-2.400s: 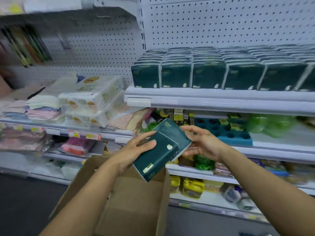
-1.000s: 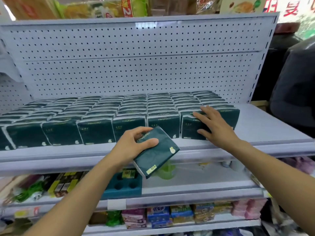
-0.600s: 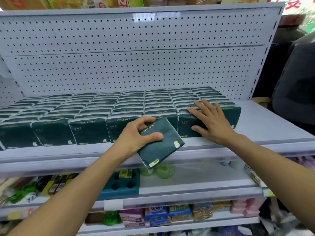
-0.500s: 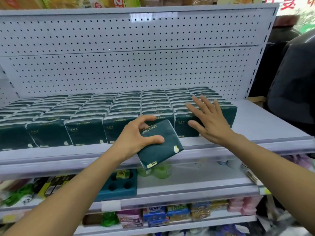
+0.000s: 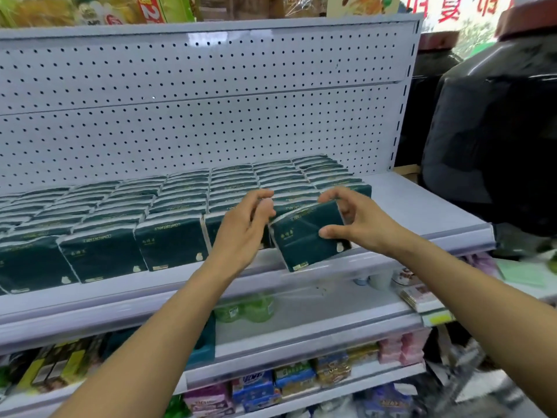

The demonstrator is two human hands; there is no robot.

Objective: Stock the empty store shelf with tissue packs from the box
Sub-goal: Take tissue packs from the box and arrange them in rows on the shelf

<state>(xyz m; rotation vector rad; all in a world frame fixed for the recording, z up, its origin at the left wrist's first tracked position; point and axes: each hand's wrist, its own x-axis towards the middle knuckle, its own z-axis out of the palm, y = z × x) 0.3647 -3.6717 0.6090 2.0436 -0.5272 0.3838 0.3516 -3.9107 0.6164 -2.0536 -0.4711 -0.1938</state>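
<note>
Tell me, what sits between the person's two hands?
In the head view, a dark green plastic-wrapped tissue pack lies between the left hand and right hand, tilted at the grey shelf front.

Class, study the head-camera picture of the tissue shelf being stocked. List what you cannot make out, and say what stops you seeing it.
- The box: not in the head view at all.
- The rows of tissue packs: cut off by the left edge, so no count.
- The front pack behind the left hand: mostly hidden.
- Small print on the tilted tissue pack pinched by the right hand: too small to read.
- Lower-shelf goods: blurred.
</note>
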